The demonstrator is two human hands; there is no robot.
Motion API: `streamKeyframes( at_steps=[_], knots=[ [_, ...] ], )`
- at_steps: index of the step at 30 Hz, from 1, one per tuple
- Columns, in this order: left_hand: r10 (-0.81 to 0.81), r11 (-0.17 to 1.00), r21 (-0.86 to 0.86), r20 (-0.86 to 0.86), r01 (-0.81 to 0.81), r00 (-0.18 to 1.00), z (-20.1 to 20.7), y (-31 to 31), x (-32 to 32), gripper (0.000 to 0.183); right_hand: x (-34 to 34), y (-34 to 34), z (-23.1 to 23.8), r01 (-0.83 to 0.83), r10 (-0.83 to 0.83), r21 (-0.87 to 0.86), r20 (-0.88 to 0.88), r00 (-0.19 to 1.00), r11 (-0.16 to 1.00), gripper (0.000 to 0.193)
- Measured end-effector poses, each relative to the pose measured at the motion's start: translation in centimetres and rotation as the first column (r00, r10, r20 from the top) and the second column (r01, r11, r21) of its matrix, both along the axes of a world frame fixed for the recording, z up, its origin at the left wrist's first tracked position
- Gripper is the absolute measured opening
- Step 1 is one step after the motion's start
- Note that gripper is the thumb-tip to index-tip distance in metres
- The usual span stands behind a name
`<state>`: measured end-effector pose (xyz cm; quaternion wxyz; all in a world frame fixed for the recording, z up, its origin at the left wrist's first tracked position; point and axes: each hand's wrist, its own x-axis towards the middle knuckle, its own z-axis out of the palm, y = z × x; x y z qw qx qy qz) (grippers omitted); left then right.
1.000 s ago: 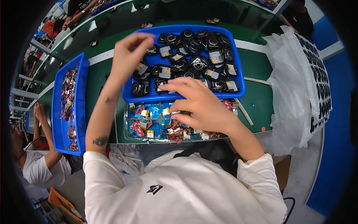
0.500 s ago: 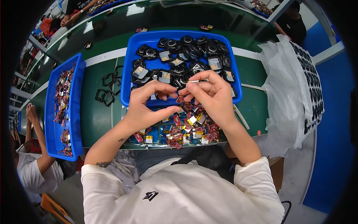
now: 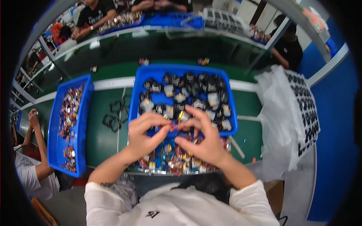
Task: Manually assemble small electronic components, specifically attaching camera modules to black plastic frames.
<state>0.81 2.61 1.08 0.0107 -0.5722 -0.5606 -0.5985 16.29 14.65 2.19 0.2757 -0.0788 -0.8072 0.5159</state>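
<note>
head view: left fisheye | head-worn | faces downward, forward | near left hand (image 3: 144, 134), right hand (image 3: 206, 142)

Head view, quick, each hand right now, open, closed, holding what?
Left hand: closed, apparently pinching a small red part.
Right hand: curled near a small, flat silver-and-yellow piece; blur hides whether it grips it.

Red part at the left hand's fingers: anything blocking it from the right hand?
Nothing visible stands between the red part and the right hand. The yellow-and-silver piece is farther out, by that hand's fingers; blur hides whether it's gripped.
</note>
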Motion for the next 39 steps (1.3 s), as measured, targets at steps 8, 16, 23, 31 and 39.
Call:
streamKeyframes(
  at_steps=[8,16,23,31,39],
  knots=[
    [0.322,0.844,0.536,-0.531,0.016,0.784,12.4,2.7,-1.4,0.034,1.1,-0.9,-0.1,0.009,-0.010,0.104,0.007,1.000,0.995,0.051],
    [0.641,0.735,0.522,-0.327,-0.433,0.694,28.6,14.6,-9.3,0.035,-0.1,-0.1,-0.6,-0.022,0.033,0.188,-0.052,0.998,0.982,0.037],
    [0.663,0.714,0.616,-0.440,-0.334,0.606,21.2,10.7,-7.7,0.018,0.3,0.4,-0.4,0.013,0.004,0.337,-0.051,0.999,0.941,0.019],
    [0.118,0.929,-0.290,-0.353,-0.229,0.928,11.1,12.0,-8.0,0.039,-0.2,-0.1,-0.4,0.050,-0.029,0.275,-0.079,0.996,0.960,0.016],
    [-0.141,0.758,-0.611,-0.494,-0.228,0.858,1.9,15.2,-8.6,0.031,-0.5,0.4,-1.1,0.036,-0.001,0.401,-0.087,0.996,0.915,0.013]
  ],
)
